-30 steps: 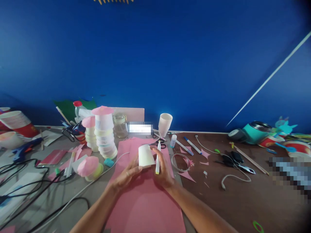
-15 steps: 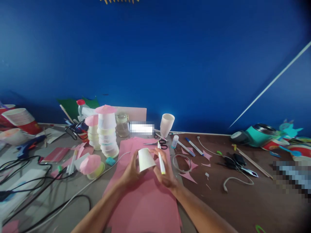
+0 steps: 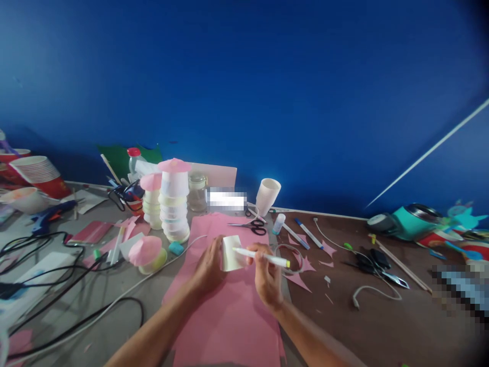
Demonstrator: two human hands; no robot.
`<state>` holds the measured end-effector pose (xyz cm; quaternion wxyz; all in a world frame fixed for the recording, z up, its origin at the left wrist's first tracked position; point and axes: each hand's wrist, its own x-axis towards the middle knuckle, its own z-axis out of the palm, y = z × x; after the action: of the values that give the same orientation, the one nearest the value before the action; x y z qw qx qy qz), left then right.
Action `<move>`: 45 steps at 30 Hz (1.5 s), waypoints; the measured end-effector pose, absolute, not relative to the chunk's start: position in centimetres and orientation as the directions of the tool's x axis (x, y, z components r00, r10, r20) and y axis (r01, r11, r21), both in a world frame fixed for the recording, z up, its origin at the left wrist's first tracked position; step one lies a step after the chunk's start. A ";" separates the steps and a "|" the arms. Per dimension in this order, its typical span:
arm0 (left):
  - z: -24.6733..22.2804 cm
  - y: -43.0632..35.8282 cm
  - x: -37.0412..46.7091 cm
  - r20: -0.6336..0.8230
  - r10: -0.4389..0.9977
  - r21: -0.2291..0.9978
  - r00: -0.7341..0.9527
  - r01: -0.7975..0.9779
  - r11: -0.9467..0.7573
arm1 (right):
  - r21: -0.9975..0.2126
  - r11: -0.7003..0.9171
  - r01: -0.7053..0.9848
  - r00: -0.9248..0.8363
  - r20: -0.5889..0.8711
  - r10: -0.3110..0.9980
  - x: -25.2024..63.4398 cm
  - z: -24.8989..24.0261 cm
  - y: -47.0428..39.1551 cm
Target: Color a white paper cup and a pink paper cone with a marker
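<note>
Above the pink paper [image 3: 229, 316], my left hand [image 3: 211, 265] grips a small cream-white paper cup piece [image 3: 230, 257] by its left side. The fingers of my right hand [image 3: 265, 272] close round a white marker with a yellow end [image 3: 277, 260]. The marker lies nearly level, its tip pointing left at the face of the cup piece; whether it touches cannot be made out. Black-handled scissors [image 3: 257, 227] lie on the paper just beyond my hands.
Stacked-cup towers with pink tops [image 3: 174, 204] stand at the left, near a glass jar [image 3: 197, 193]. A white cup [image 3: 268, 193] stands behind the scissors. Cables [image 3: 46, 278] cross the left side; markers [image 3: 309, 233] and pink scraps [image 3: 300, 281] lie right.
My right hand has turned the marker from upright to nearly level, with its tip now at the cup piece. The cup piece is more upright, and the view has shifted slightly.
</note>
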<state>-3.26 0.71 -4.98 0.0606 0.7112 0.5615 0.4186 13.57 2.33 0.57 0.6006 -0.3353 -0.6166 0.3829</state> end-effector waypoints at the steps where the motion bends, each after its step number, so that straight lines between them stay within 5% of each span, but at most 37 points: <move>1: -5.0 0.7 -3.2 0.559 0.829 0.509 0.010 0.785 -0.353 | -0.860 0.508 -0.043 -0.081 0.510 0.856 13.5 0.4 2.2; 10: -5.1 1.2 -3.3 0.694 0.720 0.320 0.006 0.894 -0.315 | -0.904 0.427 0.022 -0.035 0.426 0.904 12.8 -1.2 2.8; 45: -4.0 0.9 -3.4 0.635 0.773 0.370 0.018 0.871 -0.325 | -0.924 0.380 0.045 -0.035 0.379 0.925 12.9 -0.9 2.9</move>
<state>-3.45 0.85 -4.05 -0.0619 0.7109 0.5778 0.3961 12.85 2.95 -0.90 0.5680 -0.3999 -0.6063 0.3872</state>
